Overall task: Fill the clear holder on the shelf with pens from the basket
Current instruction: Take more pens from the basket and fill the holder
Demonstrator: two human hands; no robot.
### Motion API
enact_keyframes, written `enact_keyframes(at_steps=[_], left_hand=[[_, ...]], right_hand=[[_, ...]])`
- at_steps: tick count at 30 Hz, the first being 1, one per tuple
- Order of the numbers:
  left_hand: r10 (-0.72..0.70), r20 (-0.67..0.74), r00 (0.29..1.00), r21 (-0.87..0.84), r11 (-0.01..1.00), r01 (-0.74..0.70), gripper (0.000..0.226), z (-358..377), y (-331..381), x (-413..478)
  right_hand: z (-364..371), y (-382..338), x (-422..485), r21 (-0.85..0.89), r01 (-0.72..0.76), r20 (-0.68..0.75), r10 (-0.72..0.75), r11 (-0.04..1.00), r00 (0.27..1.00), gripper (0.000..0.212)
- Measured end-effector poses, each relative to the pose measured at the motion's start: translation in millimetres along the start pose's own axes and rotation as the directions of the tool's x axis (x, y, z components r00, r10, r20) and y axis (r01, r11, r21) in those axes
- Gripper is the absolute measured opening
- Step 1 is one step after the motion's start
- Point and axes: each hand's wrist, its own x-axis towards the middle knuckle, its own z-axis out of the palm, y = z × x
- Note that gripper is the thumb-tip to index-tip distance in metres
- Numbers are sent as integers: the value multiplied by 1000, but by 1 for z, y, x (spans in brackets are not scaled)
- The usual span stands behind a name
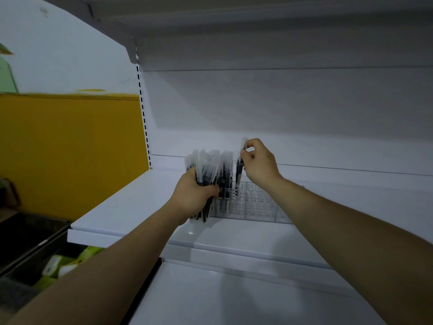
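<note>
A clear holder (257, 202) with a grid of round holes sits on the white shelf (131, 202). Several black pens in clear sleeves (226, 174) stand in its left columns. My left hand (194, 195) grips a bundle of sleeved pens (206, 167) upright, just left of the holder. My right hand (260, 164) pinches the top of a single pen (239, 170), which stands upright with its tip at the holes beside the standing pens. No basket is in view.
A second white shelf (234, 294) lies below and another overhangs above. To the left is a yellow wall (70, 148) and a dark bin with green-and-white packages (63, 266) at lower left.
</note>
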Motion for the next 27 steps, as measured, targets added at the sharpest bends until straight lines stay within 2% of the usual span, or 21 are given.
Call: enact_keyframes(at_steps=[10, 15, 18, 20, 22, 24, 27], left_hand=[[-8, 1, 1000, -18, 1000, 8, 28, 1, -1, 2], [0, -8, 1000, -63, 998, 0, 31, 2, -1, 1], [-14, -19, 1000, -101, 995, 11, 29, 2, 1, 0], [-7, -27, 1000, -108, 994, 4, 28, 4, 2, 0], [12, -33, 999, -110, 994, -15, 27, 7, 4, 1], [28, -43, 999, -113, 993, -32, 26, 11, 7, 2], [50, -38, 998, -107, 993, -54, 26, 14, 11, 3]], right_hand=[[17, 11, 4, -173, -70, 56, 81, 982, 995, 14], [16, 8, 1, -330, -94, 116, 140, 939, 983, 25], [11, 0, -9, -232, -4, -35, -4, 973, 999, 22], [5, -10, -18, -98, 79, -65, -86, 992, 994, 20], [-1, -21, -28, 3, 97, 32, -98, 995, 995, 24], [-4, -25, -33, 56, 71, 150, -79, 996, 986, 18], [-8, -23, -33, 69, 39, 210, -53, 997, 976, 14]])
